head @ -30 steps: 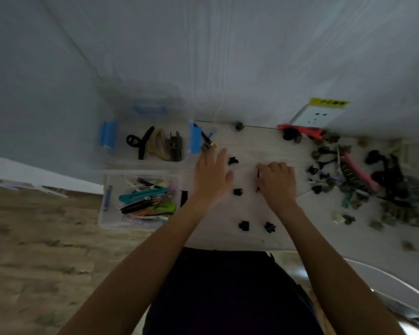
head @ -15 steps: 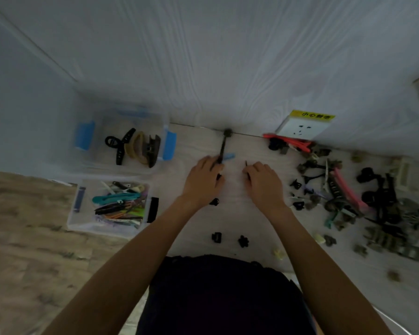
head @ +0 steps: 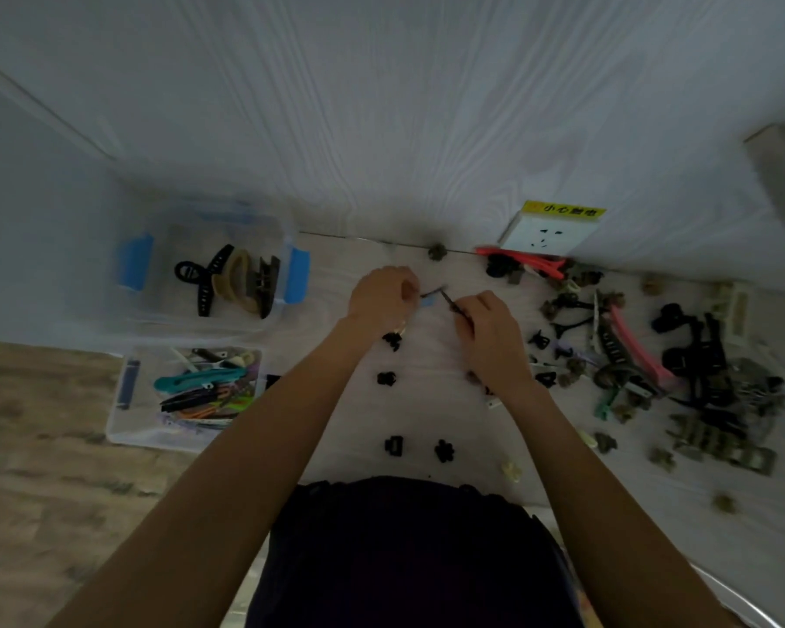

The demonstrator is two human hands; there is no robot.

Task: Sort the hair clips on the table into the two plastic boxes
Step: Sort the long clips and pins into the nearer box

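Note:
My left hand (head: 384, 299) and my right hand (head: 488, 330) meet over the middle of the white table (head: 427, 410), each closed on a thin dark hair clip (head: 433, 291) (head: 453, 305); the clip tips almost touch. Small black claw clips (head: 387, 379) lie below my hands. A far clear box (head: 286, 247) at the left holds large claw clips (head: 227, 283). A nearer clear box (head: 123, 428) holds long coloured clips (head: 205, 392). A big heap of mixed clips (head: 653, 364) covers the table's right side.
A white wall socket (head: 547, 231) with a yellow label stands at the back by the wall. Red and pink clips (head: 524, 260) lie beneath it. The table's left edge drops to a wooden floor (head: 42, 446). My dark clothing fills the near edge.
My hands lifted from flat on the table and came together, each pinching a thin dark clip. The camera view shifted, so the boxes appear further left and lower.

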